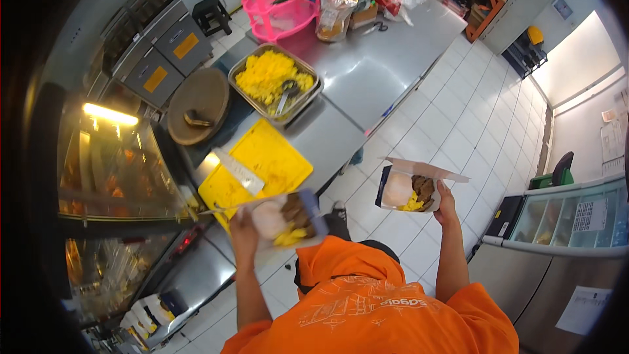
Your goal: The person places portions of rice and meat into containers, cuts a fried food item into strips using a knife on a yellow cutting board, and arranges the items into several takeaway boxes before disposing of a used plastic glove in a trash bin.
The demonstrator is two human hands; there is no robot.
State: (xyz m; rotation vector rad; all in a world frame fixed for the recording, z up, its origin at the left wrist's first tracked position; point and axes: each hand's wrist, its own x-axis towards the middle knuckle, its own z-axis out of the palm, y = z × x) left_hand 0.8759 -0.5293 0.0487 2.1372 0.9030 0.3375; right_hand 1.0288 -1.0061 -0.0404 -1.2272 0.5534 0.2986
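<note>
My left hand [244,237] is closed on the side of an open food box [317,214], a little blurred, over the near end of the yellow cutting board [283,157]. In my right hand [446,206], off to the right above the floor, is a second open food box [383,190] with its lid flap raised. Both boxes contain a rounded white mound like rice, brown pieces like meat and some yellow food. A broad-bladed knife [241,176] lies across the board. Behind it stands a metal tray [314,95] of crumbly yellow food with a ladle [287,96] in it.
A round stone mortar [190,95] with its pestle [196,118] sits left of the tray. Pink basket [275,16], foil bag [335,13] and scissors [378,27] are on the steel table [367,78]. A glass display case [111,170] stands left, a glass-topped chiller [563,223] right.
</note>
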